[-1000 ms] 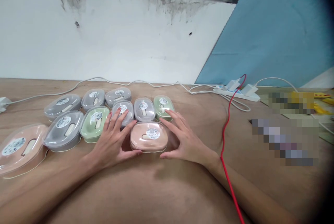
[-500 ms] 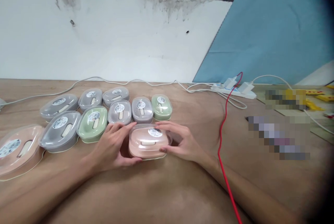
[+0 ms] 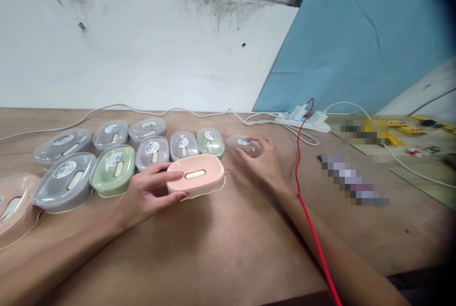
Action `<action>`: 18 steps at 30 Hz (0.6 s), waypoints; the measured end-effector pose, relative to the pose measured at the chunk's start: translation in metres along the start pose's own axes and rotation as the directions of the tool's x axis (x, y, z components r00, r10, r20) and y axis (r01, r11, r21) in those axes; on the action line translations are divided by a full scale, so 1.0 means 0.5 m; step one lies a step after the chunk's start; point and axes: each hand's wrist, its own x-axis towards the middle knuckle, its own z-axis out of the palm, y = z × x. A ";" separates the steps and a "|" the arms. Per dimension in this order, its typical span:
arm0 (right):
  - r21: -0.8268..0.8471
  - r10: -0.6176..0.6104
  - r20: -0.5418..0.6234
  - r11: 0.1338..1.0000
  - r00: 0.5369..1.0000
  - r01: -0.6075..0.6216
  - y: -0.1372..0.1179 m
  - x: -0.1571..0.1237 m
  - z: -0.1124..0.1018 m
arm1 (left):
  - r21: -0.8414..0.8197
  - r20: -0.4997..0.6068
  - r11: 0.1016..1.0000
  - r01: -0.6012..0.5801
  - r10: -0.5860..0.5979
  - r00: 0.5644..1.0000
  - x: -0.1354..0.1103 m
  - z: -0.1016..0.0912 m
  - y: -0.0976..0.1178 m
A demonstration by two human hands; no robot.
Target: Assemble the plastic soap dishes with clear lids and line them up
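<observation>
A pink oval box [image 3: 196,177] with a cream slot on top is lifted slightly off the wooden table [image 3: 228,244]. My left hand [image 3: 149,192] grips its left end. Its clear plastic lid [image 3: 245,146], with a round sticker, is off and sits to the right. My right hand [image 3: 267,163] holds that lid from behind, fingers curled on it.
Several lidded grey, green and pink boxes [image 3: 114,173] stand in two rows at the left. A red cable [image 3: 306,201] runs across my right forearm to a white power strip [image 3: 302,120]. White cords trail along the wall. Yellow items [image 3: 409,128] lie far right.
Both hands closed round the pink box. My right hand then lifted the clear lid off and carried it right, while my left hand kept the box and raised it a little.
</observation>
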 end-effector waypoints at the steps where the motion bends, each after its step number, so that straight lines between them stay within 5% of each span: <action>1: 0.008 -0.014 0.002 1.000 1.000 0.014 -0.008 -0.004 -0.005 | -0.049 -0.018 0.997 0.063 -0.064 0.998 0.007 0.004 0.006; 3: 0.139 -0.133 0.026 0.982 0.991 0.128 -0.035 -0.020 -0.014 | -0.184 -0.033 0.962 0.203 -0.213 0.977 0.019 0.015 0.021; 5: 0.435 -0.318 0.129 0.869 0.939 0.235 -0.072 -0.046 -0.017 | -0.321 -0.007 0.889 0.326 -0.346 0.938 0.026 0.029 0.040; 8: 0.747 -0.334 0.342 0.664 0.878 -0.038 -0.129 -0.093 -0.007 | -0.436 0.058 0.808 0.395 -0.413 0.909 0.026 0.051 0.062; 13: 0.802 -0.194 0.481 0.490 0.855 -0.340 -0.170 -0.118 0.002 | -0.490 0.051 0.786 0.377 -0.405 0.913 0.013 0.063 0.072; 16: 0.814 -0.256 0.485 0.482 0.836 -0.324 -0.152 -0.096 -0.009 | -0.495 -0.034 0.796 0.348 -0.418 0.908 0.007 0.056 0.062; 18: 0.825 -0.241 0.433 0.495 0.869 -0.274 -0.127 -0.073 -0.014 | -0.486 -0.130 0.819 0.304 -0.412 0.902 0.004 0.049 0.052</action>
